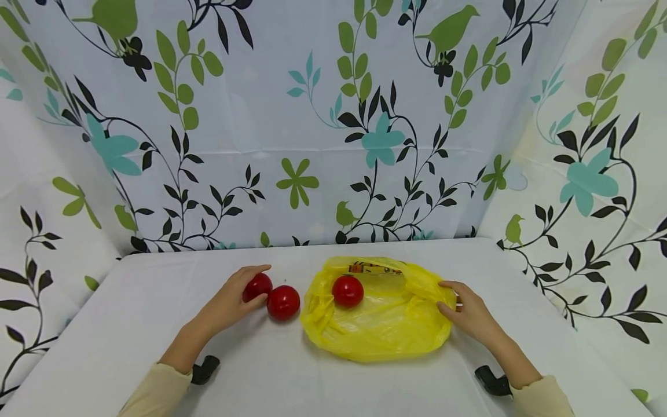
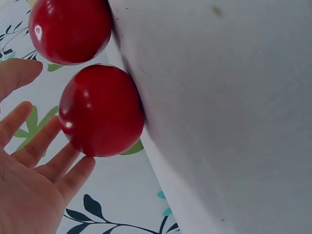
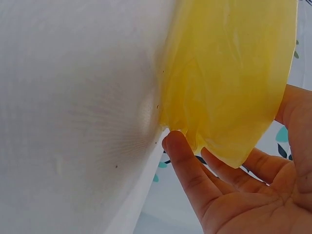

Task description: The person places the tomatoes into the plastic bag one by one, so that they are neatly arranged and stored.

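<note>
Two red, glossy balls rest side by side on the white table. My left hand [image 1: 234, 298] reaches round the left ball [image 2: 102, 111]. Its long fingers are spread and touch that ball's side, while the thumb [image 2: 24, 75] stands off near the gap between the two. The other red ball [image 1: 283, 303] sits just to the right. A crumpled yellow plastic bag [image 1: 385, 330] lies right of the balls. A third red ball [image 1: 348, 291] sits at its left part, among the folds by the opening. My right hand [image 1: 471, 310] holds the bag's right edge between thumb and fingers.
The white tabletop [image 1: 292, 382] extends around the bag and balls. A leaf-and-bird patterned curtain [image 1: 312, 116] hangs behind the table and along both sides. Black wrist mounts [image 1: 205, 370] sit under both forearms. Inside the bag's opening shows a printed label [image 1: 375, 269].
</note>
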